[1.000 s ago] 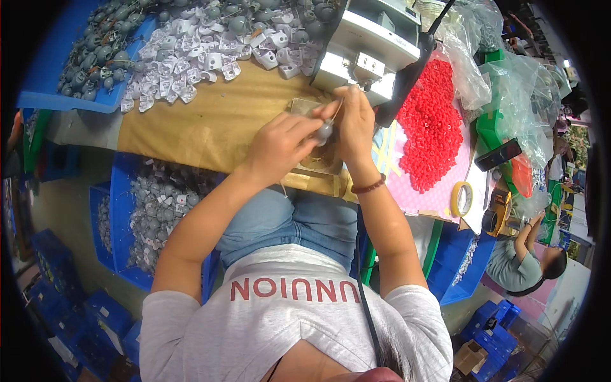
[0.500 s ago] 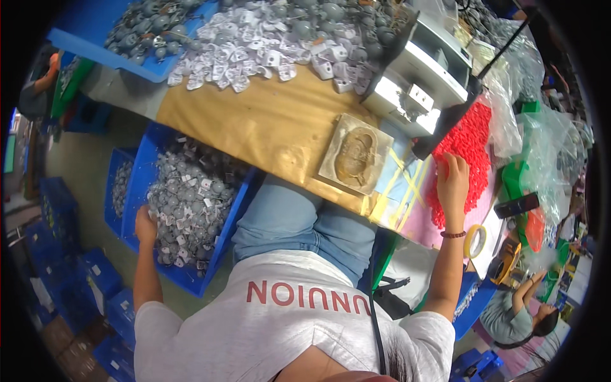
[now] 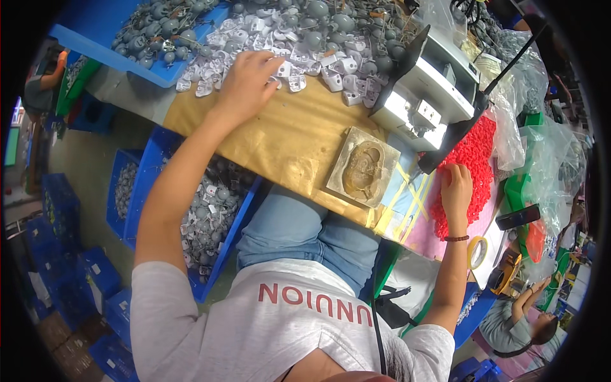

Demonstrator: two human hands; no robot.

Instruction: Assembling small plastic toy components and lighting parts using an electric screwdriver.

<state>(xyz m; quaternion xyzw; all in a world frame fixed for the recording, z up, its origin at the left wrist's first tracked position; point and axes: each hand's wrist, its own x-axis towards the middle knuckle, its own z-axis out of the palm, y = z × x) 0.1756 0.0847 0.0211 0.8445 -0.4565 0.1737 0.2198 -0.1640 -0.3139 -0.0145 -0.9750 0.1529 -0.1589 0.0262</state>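
Observation:
My left hand (image 3: 249, 84) is over the near edge of a heap of small white plastic housings (image 3: 296, 83), thumb and forefinger apart, with white pieces right beside the fingertips. My right hand (image 3: 456, 190) rests at the near left side of a pile of small red plastic pieces (image 3: 478, 149). Its fingers are bent together, and whatever they hold is hidden. Between the hands, a square block with a rounded hollow (image 3: 364, 167) lies on the tan table cover (image 3: 280, 146). Behind it stands a white and grey machine (image 3: 417, 114) with a small raised block on its front.
Grey round parts with wires fill a blue tray (image 3: 143, 71) at the far left. Below the table's left edge, a blue bin (image 3: 143, 184) holds grey and white assemblies. A yellow tape roll (image 3: 477, 253) and a dark phone (image 3: 517, 218) lie right of my right hand. Another person (image 3: 509, 321) sits at the right.
My left hand has risen from the blue bin at the left to the white housings on the table. My right hand stays at the red pile, its fingers bent.

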